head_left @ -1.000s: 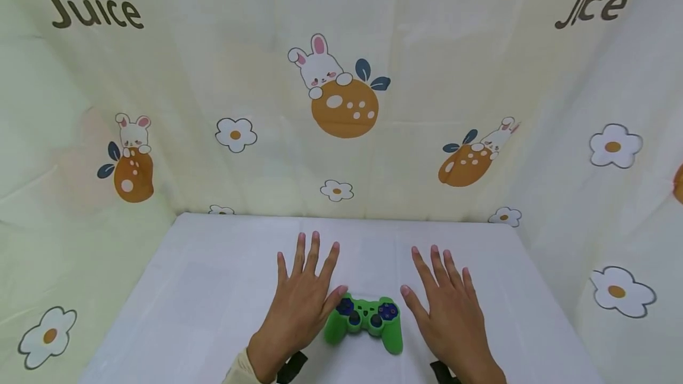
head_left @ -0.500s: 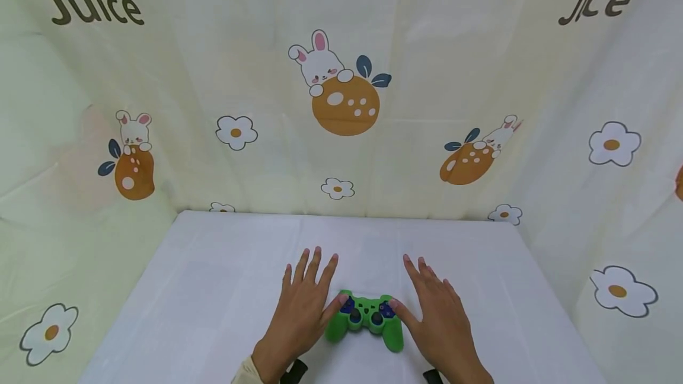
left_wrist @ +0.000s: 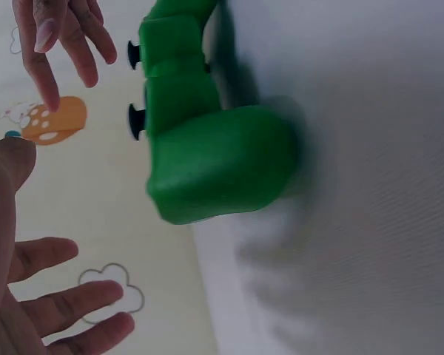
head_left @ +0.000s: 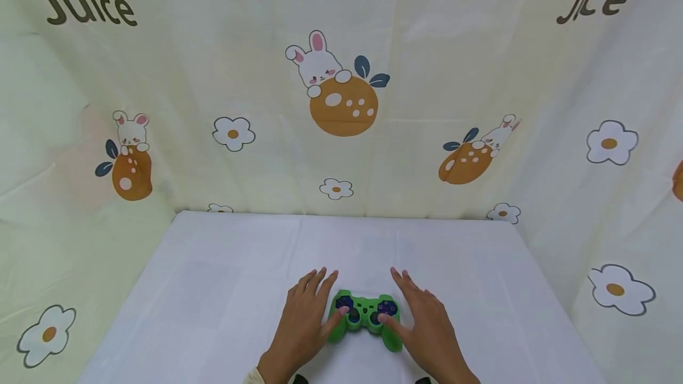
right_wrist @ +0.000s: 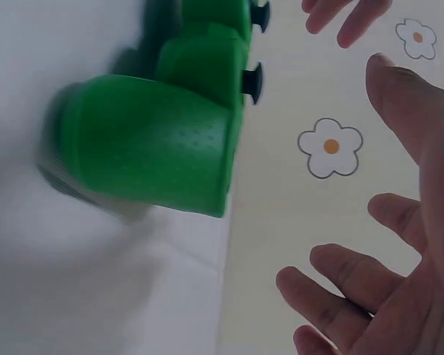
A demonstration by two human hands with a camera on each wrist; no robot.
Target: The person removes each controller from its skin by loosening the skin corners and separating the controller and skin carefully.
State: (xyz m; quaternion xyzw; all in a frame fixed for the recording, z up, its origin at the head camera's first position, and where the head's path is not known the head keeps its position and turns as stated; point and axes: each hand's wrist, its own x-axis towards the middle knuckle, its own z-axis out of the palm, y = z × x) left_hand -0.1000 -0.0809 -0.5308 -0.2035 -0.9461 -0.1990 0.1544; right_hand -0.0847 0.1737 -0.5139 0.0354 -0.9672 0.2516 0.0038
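A green game controller point(head_left: 365, 313) with dark blue button pads and black thumbsticks lies on the white table. My left hand point(head_left: 301, 319) is at its left side, fingers extended, the thumb above the left grip. On the other side my right hand point(head_left: 429, 328) mirrors it, its thumb over the right thumbstick area. Both wrist views show gaps between the hands and the controller: the left wrist view has the left fingers point(left_wrist: 74, 303) spread beside the green grip point(left_wrist: 222, 163), and the right wrist view has the right fingers point(right_wrist: 348, 288) spread beside the other grip point(right_wrist: 148, 144).
White cloth covers the table point(head_left: 224, 277). A cream curtain point(head_left: 256, 64) printed with rabbits, oranges and flowers stands behind it and along both sides. Dark wrist straps show at the bottom edge of the head view.
Both hands have moved down and inward toward the controller. The thumbs now lie over its face, and the fingertips are closer to its sides. The controller has stayed in place.
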